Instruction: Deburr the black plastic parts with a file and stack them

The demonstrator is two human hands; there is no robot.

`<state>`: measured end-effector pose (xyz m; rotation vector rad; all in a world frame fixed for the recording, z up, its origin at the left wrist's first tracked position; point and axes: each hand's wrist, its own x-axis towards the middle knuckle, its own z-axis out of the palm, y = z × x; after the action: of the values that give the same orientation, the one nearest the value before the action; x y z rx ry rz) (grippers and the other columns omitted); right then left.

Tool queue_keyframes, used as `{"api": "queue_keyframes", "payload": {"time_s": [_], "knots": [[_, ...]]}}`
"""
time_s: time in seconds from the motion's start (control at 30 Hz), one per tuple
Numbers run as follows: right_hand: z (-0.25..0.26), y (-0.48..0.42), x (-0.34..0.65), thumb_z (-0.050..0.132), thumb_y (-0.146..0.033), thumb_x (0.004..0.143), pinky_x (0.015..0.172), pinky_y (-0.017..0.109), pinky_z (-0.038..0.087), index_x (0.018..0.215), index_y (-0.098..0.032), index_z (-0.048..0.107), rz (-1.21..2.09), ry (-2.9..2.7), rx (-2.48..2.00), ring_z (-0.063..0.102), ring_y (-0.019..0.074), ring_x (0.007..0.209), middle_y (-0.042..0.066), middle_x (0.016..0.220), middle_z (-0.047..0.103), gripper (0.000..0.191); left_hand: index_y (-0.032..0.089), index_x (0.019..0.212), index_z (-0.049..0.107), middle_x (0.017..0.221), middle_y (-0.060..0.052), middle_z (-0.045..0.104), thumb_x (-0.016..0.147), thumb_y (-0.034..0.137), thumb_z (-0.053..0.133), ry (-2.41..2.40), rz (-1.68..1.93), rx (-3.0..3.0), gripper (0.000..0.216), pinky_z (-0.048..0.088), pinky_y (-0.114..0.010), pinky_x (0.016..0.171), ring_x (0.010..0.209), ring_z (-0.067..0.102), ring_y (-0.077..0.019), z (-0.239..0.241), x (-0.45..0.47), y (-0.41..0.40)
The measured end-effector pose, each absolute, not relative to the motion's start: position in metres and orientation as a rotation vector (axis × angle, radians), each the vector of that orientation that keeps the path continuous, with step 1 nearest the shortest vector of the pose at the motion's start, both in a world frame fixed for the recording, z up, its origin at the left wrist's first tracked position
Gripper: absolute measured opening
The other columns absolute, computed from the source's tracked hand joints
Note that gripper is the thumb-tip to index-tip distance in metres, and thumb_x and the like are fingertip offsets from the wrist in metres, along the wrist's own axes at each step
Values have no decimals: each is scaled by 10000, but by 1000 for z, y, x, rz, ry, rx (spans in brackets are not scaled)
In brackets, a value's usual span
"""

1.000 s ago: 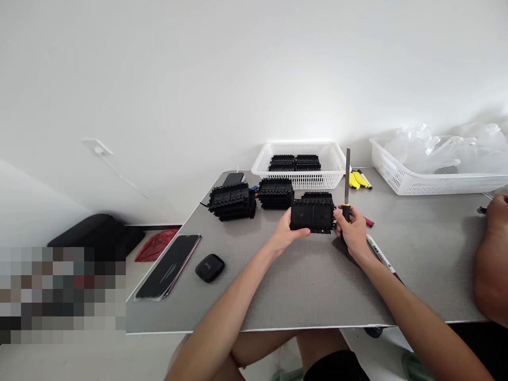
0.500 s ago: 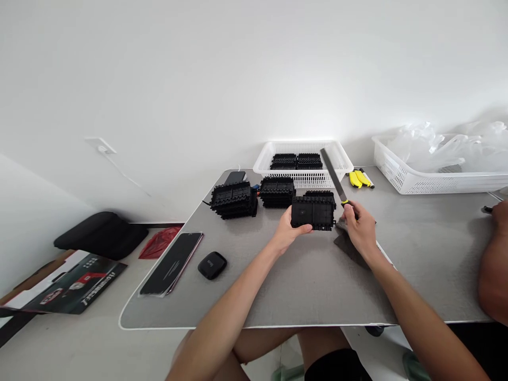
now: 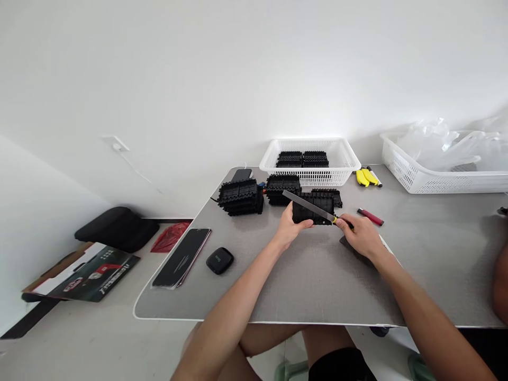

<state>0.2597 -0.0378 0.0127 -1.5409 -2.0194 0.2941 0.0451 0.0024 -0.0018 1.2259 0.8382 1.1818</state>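
My left hand (image 3: 290,228) is closed on the left and lower edge of a black plastic part (image 3: 307,212), a flat rectangular piece with toothed edges, held above the table. In my right hand (image 3: 359,233) is a flat metal file (image 3: 307,204), gripped by its dark and yellow handle. The file's blade slants up to the left across the face of the black part; whether it touches cannot be made out. Behind lie another black part (image 3: 336,198) and two stacks of similar parts, one in the middle (image 3: 282,188) and one at left (image 3: 239,196).
A white basket (image 3: 309,176) with several black parts stands by the wall. Another basket (image 3: 440,182) holds clear plastic bags. Yellow-handled tools (image 3: 367,177), a red-and-black object (image 3: 371,217), a dark cloth (image 3: 355,250), a black case (image 3: 219,260) and a phone-like panel (image 3: 182,258) lie on the table. Another person's arm (image 3: 500,283) is at right.
My right hand has swung the file from upright and beside the black part to slanting across its face. The red-and-black object now shows beside my right hand. The view has shifted slightly left.
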Motion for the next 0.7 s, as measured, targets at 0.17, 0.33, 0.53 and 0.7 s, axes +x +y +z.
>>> {"api": "queue_keyframes", "payload": {"time_s": [0.17, 0.33, 0.53, 0.7], "knots": [[8, -35, 262, 312, -508, 971, 528, 284, 214, 788, -208, 599, 242, -2023, -1581, 448, 160, 500, 16, 548, 552, 455, 187, 1104, 523, 1095, -87, 623, 585, 314, 861, 833, 1190, 1228, 633, 610, -448, 737, 926, 649, -262, -1, 46, 2], [11, -34, 271, 314, -509, 972, 520, 275, 221, 742, -203, 573, 268, -1971, -1605, 447, 152, 494, 8, 527, 523, 462, 185, 1117, 525, 1077, -86, 621, 580, 288, 867, 840, 1225, 1176, 645, 610, -434, 746, 940, 642, -259, -2, 42, 5], [14, -37, 261, 318, -516, 967, 532, 278, 226, 759, -206, 588, 313, -1974, -1579, 440, 161, 508, 14, 551, 538, 461, 186, 1112, 529, 1074, -87, 629, 577, 298, 866, 846, 1209, 1182, 642, 609, -446, 752, 935, 650, -263, 1, 43, 3], [15, -36, 271, 324, -511, 966, 539, 279, 236, 736, -207, 577, 269, -1964, -1618, 460, 163, 524, 18, 560, 550, 457, 195, 1135, 531, 1127, -109, 624, 590, 322, 859, 891, 1245, 1196, 649, 607, -453, 763, 1014, 634, -301, 2, 41, 4]]}}
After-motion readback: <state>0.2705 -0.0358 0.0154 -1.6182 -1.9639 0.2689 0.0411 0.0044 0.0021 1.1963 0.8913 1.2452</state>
